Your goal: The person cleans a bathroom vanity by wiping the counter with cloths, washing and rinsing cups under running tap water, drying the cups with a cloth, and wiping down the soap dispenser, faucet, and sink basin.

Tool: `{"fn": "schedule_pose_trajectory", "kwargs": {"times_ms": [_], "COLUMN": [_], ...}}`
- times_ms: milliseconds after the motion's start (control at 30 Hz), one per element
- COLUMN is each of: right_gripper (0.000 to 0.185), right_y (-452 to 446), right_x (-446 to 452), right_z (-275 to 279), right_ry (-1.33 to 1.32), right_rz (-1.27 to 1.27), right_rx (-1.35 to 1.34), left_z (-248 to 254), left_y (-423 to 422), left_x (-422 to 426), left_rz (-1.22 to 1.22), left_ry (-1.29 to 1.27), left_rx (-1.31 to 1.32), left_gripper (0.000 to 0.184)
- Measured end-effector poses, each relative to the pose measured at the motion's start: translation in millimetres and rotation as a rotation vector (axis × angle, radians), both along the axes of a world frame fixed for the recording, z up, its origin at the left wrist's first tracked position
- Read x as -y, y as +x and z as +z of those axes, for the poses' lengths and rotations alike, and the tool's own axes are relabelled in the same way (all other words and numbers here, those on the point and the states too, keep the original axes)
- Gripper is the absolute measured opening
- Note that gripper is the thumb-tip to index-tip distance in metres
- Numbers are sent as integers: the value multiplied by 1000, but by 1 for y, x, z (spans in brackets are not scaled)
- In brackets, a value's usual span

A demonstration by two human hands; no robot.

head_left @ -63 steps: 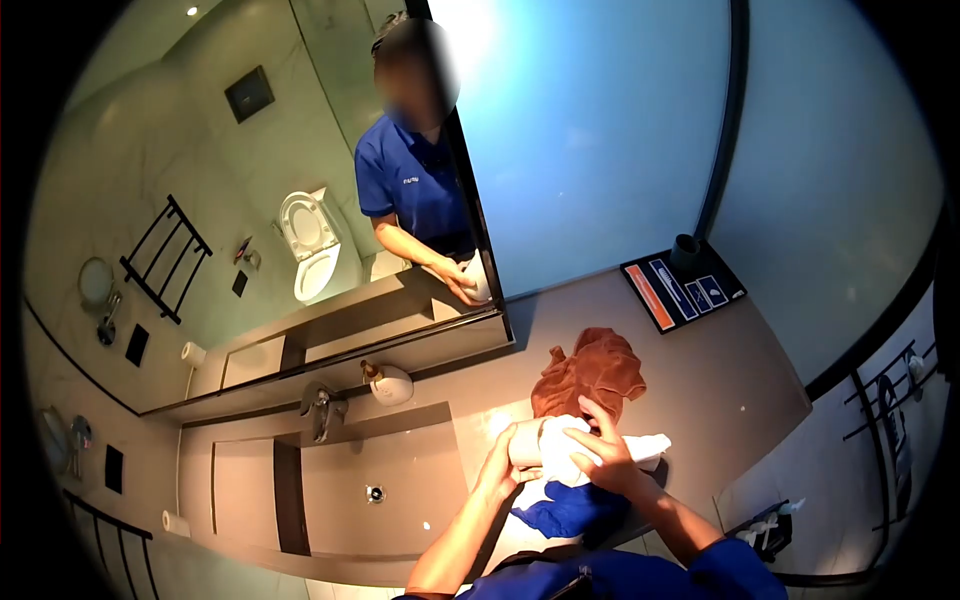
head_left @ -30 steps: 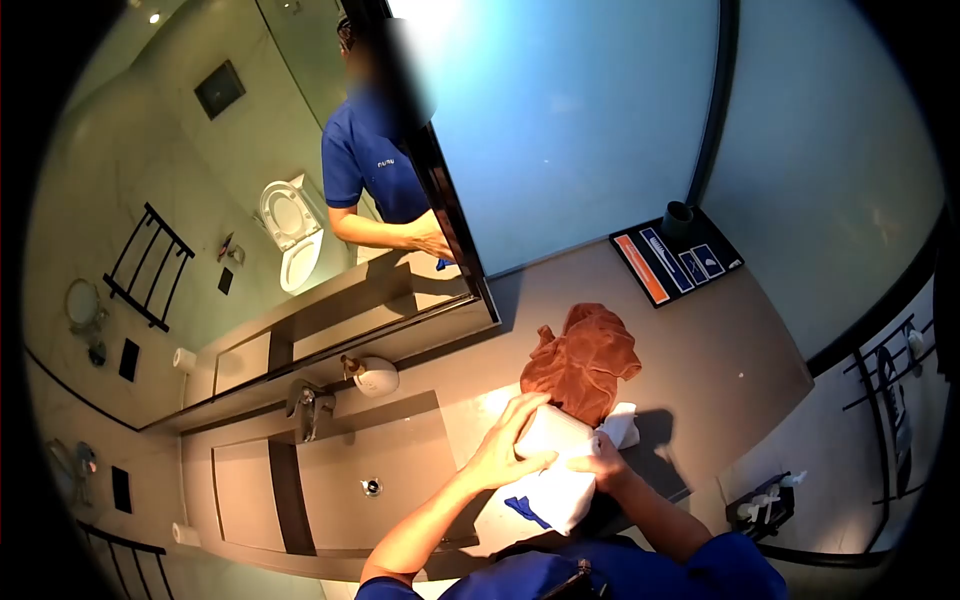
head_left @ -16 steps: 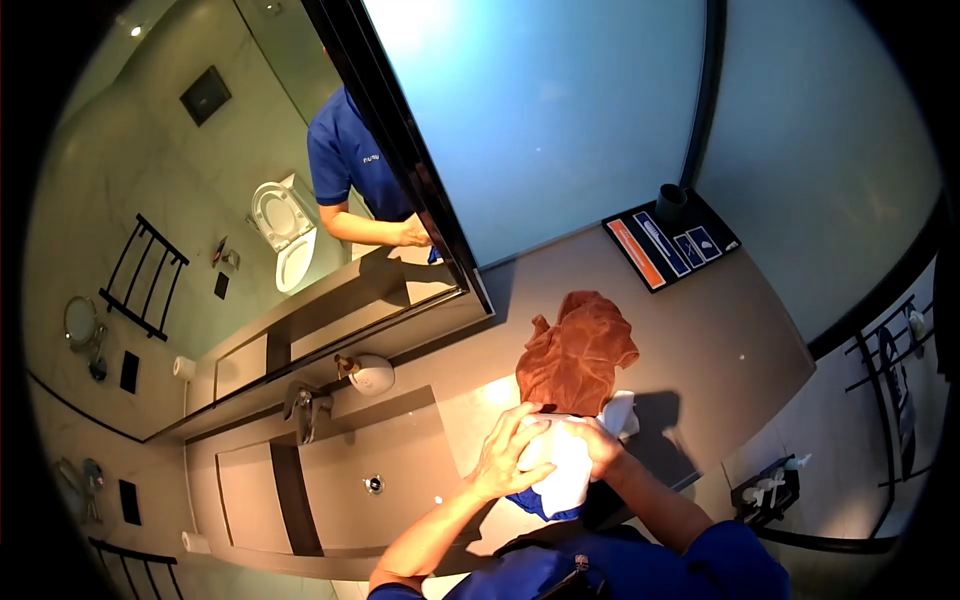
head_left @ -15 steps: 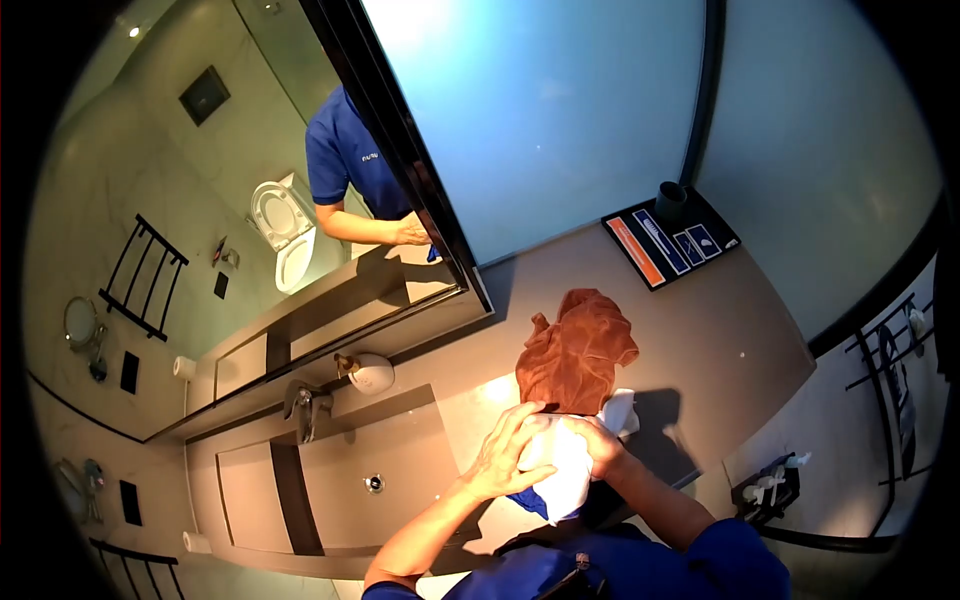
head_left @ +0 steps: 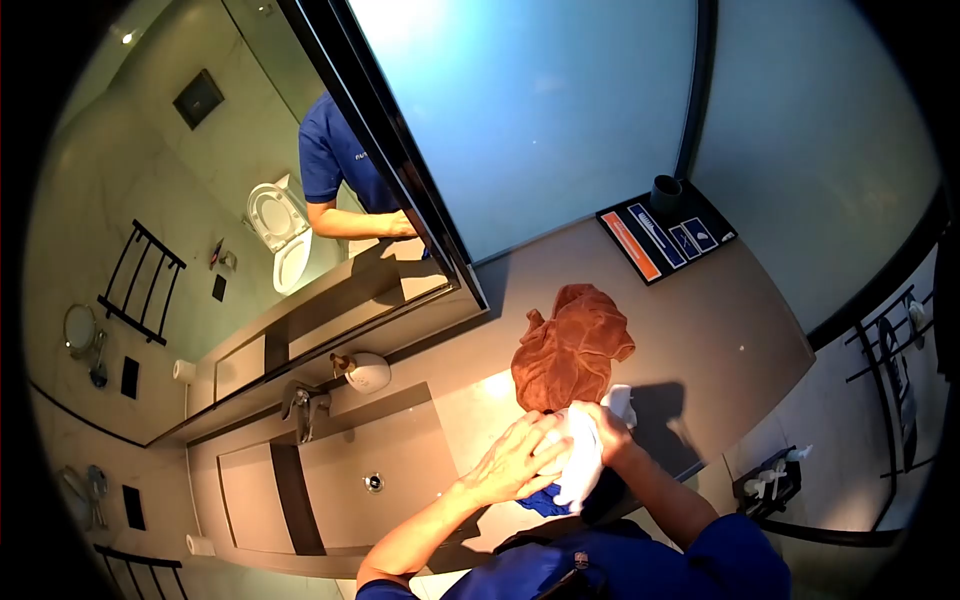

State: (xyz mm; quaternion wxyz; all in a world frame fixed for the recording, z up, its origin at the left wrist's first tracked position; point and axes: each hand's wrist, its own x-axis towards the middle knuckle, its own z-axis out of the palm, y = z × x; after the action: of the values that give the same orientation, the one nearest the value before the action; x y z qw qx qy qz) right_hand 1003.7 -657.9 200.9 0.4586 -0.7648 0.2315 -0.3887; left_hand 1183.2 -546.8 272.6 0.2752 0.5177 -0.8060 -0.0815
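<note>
A white cloth [head_left: 583,465] hangs between my hands above the counter's front edge, brightly lit. My right hand [head_left: 608,432] grips it from the right with bent fingers. My left hand [head_left: 515,460] lies over a pale object at the cloth's left side, its fingers curved round it; most of that object is hidden. Beneath them a blue cloth [head_left: 545,501] shows on the counter. Just beyond my hands lies a crumpled brown cloth [head_left: 572,345]. Another white piece [head_left: 621,404] sits right of my right hand.
The sink [head_left: 375,450] with its faucet [head_left: 303,405] and a white soap dispenser [head_left: 368,372] is at the left. A black tray [head_left: 700,240] with packets and a dark cup [head_left: 665,193] stands at the back right. A mirror [head_left: 200,170] reflects a toilet and a person in blue.
The white cloth has shifted right and now hangs narrower from my right hand. My left hand has moved further over the pale object. The view has shifted slightly.
</note>
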Motion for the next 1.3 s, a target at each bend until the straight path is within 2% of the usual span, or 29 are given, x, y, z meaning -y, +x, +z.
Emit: {"fn": "schedule_pose_trajectory", "kwargs": {"times_ms": [33,100,133,167,233,267,300,367,400,433,500,533,567,600,633,667,700,767,800,833,900,933,1000,1033,1100,1167,1233,1267,1300], "right_gripper": [32,39,46,46,49,56,56,63,71,71,71,74,74,70,68,66,66,62,61,62,60,60,55,55,50,45,42,42,41], "right_y": [0,-4,-6,-15,-27,-25,-21,-14,-1,8,20,22,24,25,26,30,32,32,35,33,37,37,37,40,40,41,33,32,33], "right_x": [4,23,30,39,55,55,54,51,43,37,24,18,13,9,7,9,12,19,14,12,5,6,6,6,6,4,-4,0,8], "right_z": [-10,-57,-63,-69,-51,-37,-37,-37,-39,-28,3,17,29,40,46,40,30,13,10,5,3,6,17,19,22,21,54,62,62], "right_ry": [-1,490,739,743,1623,1487,1494,1645,1701,1701,1449,1327,1333,907,481,657,657,736,649,607,543,544,47,52,-127,-189,-387,-484,-612], "right_rz": [1,73,109,112,531,572,573,608,559,558,535,524,529,475,408,401,400,346,244,204,88,87,-165,-174,-207,-188,-29,32,129], "right_rx": [3,439,660,666,1158,1097,1095,919,982,982,794,698,692,470,251,276,274,199,198,176,297,291,32,36,49,51,-44,-101,-115], "left_z": [-3,-5,-9,-13,-34,-36,-35,-53,-56,-56,-77,-73,-67,-63,-65,-72,-82,-108,-103,-90,-72,-72,-73,-62,-36,-65,-72,-65,-66], "left_y": [2,5,2,-1,15,15,14,12,8,6,3,0,-2,-4,-5,-3,-1,7,6,5,-2,-3,-2,-11,-31,-24,-17,-13,-4], "left_x": [-1,-3,-10,-11,-20,-17,-14,-11,-5,0,1,1,4,7,10,10,11,10,9,11,14,12,1,-3,4,5,8,5,1], "left_rz": [1,35,204,266,249,216,183,147,159,-78,-214,-206,-85,33,160,145,127,361,520,593,754,754,765,749,765,869,835,787,645], "left_ry": [-1,-10,27,90,281,313,386,476,497,577,605,595,603,611,638,689,739,869,877,841,680,683,468,368,240,226,-37,19,87], "left_rx": [3,-222,-579,-1033,-1833,-1989,-2099,-2347,-2298,-2422,-2473,-2479,-2486,-2489,-2365,-2279,-2191,-1872,-1673,-1602,-1342,-1347,-1381,-1117,-670,-613,-622,-649,-538], "left_gripper": [54,57,65,67,66,67,64,61,61,61,58,58,58,58,59,60,62,68,73,65,56,56,48,46,47,42,35,36,43]}}
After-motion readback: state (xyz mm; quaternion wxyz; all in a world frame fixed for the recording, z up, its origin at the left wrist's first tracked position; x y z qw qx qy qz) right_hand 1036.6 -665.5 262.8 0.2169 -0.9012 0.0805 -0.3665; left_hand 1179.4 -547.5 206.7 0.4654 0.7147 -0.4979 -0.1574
